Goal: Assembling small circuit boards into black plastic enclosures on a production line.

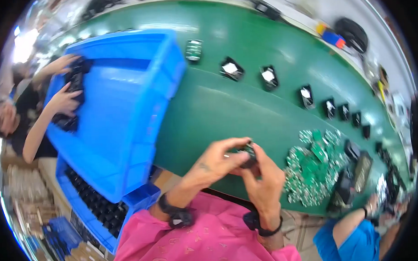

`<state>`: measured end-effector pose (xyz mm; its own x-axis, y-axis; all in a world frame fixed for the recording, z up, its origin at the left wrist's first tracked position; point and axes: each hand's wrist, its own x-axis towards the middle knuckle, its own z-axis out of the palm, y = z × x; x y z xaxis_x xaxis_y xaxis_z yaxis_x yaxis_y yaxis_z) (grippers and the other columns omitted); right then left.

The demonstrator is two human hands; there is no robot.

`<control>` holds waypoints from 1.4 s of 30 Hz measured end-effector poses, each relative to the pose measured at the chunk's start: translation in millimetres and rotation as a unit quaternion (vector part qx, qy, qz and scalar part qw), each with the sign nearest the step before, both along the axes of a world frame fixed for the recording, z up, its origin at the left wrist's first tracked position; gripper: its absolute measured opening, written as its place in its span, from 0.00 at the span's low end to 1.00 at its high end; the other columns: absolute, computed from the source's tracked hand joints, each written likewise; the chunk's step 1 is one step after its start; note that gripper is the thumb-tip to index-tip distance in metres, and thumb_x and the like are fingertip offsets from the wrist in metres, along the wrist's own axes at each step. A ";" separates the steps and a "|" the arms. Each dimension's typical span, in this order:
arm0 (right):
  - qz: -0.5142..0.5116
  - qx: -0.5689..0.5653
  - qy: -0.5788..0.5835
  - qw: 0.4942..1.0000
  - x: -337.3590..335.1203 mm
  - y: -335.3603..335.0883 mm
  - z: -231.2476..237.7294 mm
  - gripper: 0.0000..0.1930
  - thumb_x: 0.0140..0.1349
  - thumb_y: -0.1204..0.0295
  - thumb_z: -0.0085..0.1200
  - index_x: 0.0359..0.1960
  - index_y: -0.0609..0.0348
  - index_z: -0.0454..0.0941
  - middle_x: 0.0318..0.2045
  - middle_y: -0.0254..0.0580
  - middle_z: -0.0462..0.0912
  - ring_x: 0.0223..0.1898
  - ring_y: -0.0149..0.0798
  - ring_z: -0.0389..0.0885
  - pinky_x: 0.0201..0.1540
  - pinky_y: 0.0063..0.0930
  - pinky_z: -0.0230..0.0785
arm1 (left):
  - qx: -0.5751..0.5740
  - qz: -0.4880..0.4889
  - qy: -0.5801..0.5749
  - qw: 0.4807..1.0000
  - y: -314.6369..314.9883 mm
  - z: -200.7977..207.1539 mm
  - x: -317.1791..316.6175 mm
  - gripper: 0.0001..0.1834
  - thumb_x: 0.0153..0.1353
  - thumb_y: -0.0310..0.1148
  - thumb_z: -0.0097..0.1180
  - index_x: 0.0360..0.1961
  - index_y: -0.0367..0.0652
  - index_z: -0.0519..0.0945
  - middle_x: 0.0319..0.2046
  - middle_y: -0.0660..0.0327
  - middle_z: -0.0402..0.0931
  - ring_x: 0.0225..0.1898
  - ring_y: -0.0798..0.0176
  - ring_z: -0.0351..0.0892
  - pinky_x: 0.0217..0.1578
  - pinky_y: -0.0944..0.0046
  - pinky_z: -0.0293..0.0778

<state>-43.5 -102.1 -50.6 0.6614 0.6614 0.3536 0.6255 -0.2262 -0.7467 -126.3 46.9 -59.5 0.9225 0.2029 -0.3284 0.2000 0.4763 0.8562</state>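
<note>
In front of my chest my left hand [214, 161] and my right hand [265, 178] meet over a small black plastic housing [250, 156]. Both hands have their fingers closed on it, and a bit of green shows at its face, though blur and fingers hide much of it. Right of my right hand lies a loose heap of small green circuit boards [314, 166]. Beyond my hands, a curved row of black housings with white patches crosses the green table, among them one housing [232, 69] and another housing [269, 77]. A green-faced unit [194, 50] lies at the row's left end.
A big blue crate [146, 119] stands on the table at left. A co-worker's hand [66, 99] rests on black parts at its far side. Below is another blue crate [140, 197] filled with black pieces. At lower right sits a person in a blue shirt [348, 240].
</note>
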 end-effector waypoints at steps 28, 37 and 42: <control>-0.056 -0.243 -0.108 0.962 136.4 175.6 -13.1 0.37 0.54 0.67 0.66 0.64 0.64 0.62 0.59 0.57 0.71 0.53 0.61 0.77 0.53 0.47 0.73 | 0.521 0.194 -0.033 0.831 74.3 -27.6 29.6 0.45 0.46 0.42 0.71 0.63 0.31 0.68 0.57 0.42 0.70 0.58 0.41 0.72 0.59 0.53 0.69; -0.097 -0.096 -0.080 0.987 98.3 114.8 41.5 0.18 0.54 0.66 0.65 0.42 0.63 0.77 0.34 0.54 0.83 0.36 0.58 0.82 0.41 0.47 0.73 | 0.569 0.216 0.049 0.792 94.4 -13.3 88.9 0.44 0.48 0.30 0.69 0.66 0.32 0.62 0.61 0.46 0.64 0.55 0.37 0.72 0.53 0.47 0.73; -0.182 -0.190 -0.013 0.965 49.7 32.7 -0.9 0.26 0.50 0.69 0.69 0.50 0.63 0.74 0.37 0.56 0.83 0.41 0.59 0.82 0.46 0.46 0.73 | 0.664 0.191 0.007 0.723 120.4 -20.4 177.0 0.31 0.50 0.22 0.61 0.58 0.34 0.68 0.57 0.46 0.66 0.51 0.37 0.75 0.49 0.46 0.75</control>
<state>6.2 -69.4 -51.4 0.8683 0.4727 0.1507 0.4707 -0.6889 -0.5513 50.7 167.4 -80.0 0.7143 0.5873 0.3807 0.2841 -0.7404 0.6092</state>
